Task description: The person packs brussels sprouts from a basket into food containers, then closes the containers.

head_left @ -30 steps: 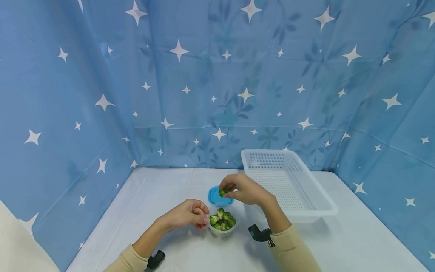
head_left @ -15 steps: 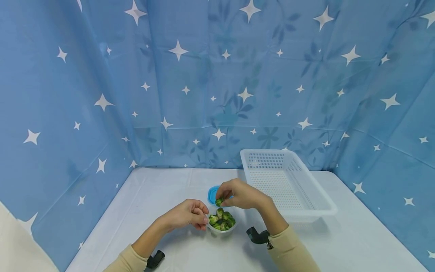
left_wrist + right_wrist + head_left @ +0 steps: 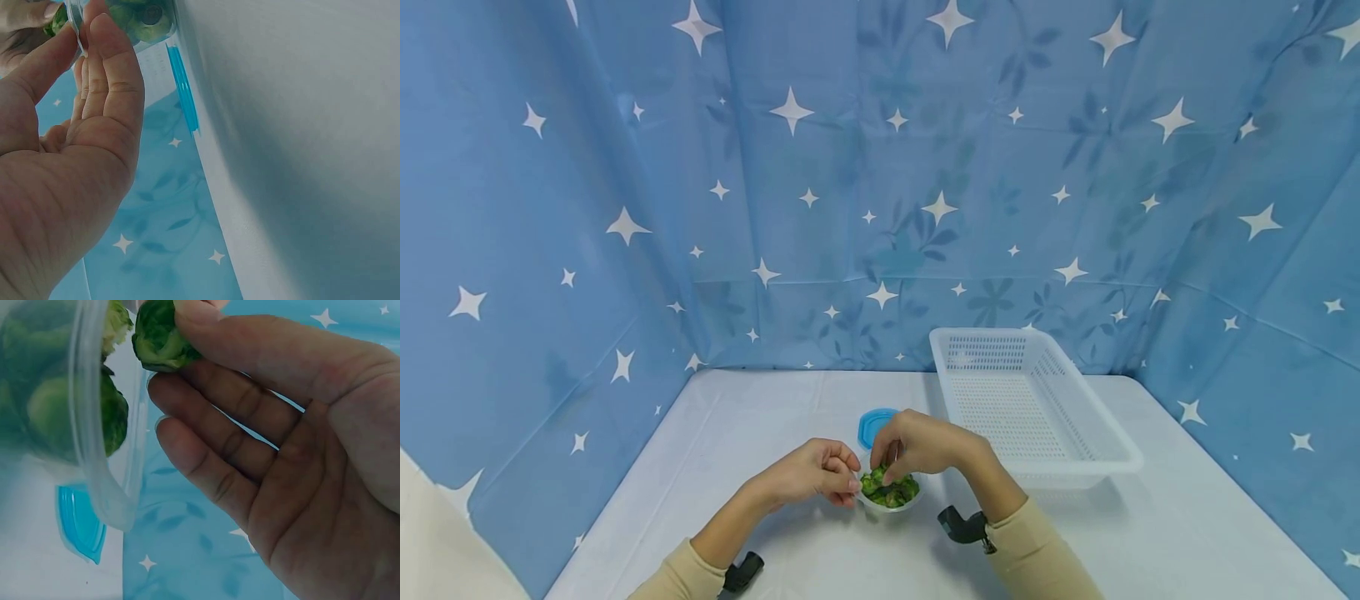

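My left hand (image 3: 811, 472) pinches the rim of a small clear plastic container (image 3: 887, 510) at its left side. Several green Brussels sprouts (image 3: 897, 498) are heaped inside. From the right, my right hand (image 3: 925, 442) reaches over the container. Between its thumb and fingertips it holds one Brussels sprout (image 3: 159, 337), seen just above the container's rim in the right wrist view; in the head view the fingers mostly hide it. In the left wrist view, thumb and fingers of the left hand (image 3: 94, 106) lie on either side of the rim.
A blue lid (image 3: 872, 425) lies on the white table (image 3: 760, 425) behind the container. To the right at the back stands a white perforated plastic basket (image 3: 1060, 475). Blue star-patterned curtains (image 3: 850, 208) surround the table at the back and sides.
My right hand has moved down and toward me with the Brussels sprout, from over the blue lid to over the container. The left hand has stayed at the rim.
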`<control>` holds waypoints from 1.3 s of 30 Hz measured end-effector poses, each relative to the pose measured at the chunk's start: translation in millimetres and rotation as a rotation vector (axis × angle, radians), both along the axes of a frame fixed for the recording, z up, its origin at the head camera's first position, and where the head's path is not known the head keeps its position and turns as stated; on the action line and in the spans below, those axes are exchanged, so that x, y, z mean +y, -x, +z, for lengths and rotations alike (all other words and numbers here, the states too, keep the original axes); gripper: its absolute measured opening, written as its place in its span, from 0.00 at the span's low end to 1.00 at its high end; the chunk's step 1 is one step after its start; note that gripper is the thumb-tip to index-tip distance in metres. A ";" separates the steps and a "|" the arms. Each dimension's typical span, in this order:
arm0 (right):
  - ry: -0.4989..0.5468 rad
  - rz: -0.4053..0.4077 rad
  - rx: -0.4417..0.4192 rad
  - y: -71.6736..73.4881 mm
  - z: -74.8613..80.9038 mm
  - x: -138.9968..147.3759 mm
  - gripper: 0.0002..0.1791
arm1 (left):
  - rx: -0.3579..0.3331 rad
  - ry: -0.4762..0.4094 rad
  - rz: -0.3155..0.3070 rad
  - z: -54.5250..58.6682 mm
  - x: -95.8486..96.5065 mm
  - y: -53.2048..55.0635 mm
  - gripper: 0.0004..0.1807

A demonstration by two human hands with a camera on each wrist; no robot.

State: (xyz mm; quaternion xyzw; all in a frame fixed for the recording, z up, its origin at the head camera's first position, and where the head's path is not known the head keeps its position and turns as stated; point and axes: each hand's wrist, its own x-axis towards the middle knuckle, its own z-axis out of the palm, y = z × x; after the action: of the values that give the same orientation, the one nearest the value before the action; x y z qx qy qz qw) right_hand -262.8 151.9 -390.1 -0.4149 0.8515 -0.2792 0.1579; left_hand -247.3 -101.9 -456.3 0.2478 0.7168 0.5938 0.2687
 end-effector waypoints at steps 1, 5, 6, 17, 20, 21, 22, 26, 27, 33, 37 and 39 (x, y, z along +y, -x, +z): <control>-0.010 -0.001 -0.008 -0.2 -0.8 -1.1 0.10 | 0.000 0.000 0.001 0.1 0.0 0.0 0.19; -0.033 0.003 -0.016 -0.6 -3.4 -4.5 0.10 | -0.003 -0.003 0.003 0.2 0.2 0.1 0.19; -0.034 0.004 -0.021 -0.9 -3.9 -5.0 0.10 | -0.003 -0.004 0.002 0.2 0.2 0.0 0.19; -0.065 0.029 -0.009 -2.2 -6.0 -8.2 0.07 | 0.001 -0.001 0.009 0.9 0.5 -2.0 0.19; -0.078 0.038 -0.006 -3.8 -6.4 -10.8 0.07 | 0.003 -0.002 0.008 0.8 0.4 -1.7 0.19; -0.084 0.042 -0.002 -4.5 -6.8 -11.9 0.07 | 0.003 -0.002 0.007 0.8 0.3 -1.4 0.19; -0.091 0.045 0.006 -5.3 -7.0 -13.2 0.07 | 0.003 -0.003 0.007 0.8 0.2 -1.2 0.19; -0.113 0.033 0.025 -9.4 -6.2 -18.5 0.07 | 0.003 -0.005 0.006 1.4 0.1 -1.2 0.18; -0.120 0.028 0.038 -10.3 -5.9 -19.6 0.07 | 0.003 -0.004 0.006 1.4 0.0 -1.3 0.18; -0.142 0.022 0.083 -12.8 -5.7 -23.8 0.10 | 0.007 -0.004 -0.002 0.9 -1.0 0.0 0.17; -0.150 0.014 0.084 -13.4 -6.5 -24.8 0.11 | 0.011 -0.001 -0.018 0.3 -1.4 1.1 0.19; -0.152 0.007 0.077 -14.1 -6.8 -25.3 0.11 | 0.013 0.000 -0.025 0.0 -1.8 1.4 0.19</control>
State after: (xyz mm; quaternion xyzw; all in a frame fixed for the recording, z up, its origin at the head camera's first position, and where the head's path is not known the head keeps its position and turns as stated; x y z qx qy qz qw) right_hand -248.7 126.6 -397.0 -0.4149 0.8742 -0.1974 0.1570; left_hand -248.7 -103.6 -456.3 0.2606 0.7156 0.5886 0.2713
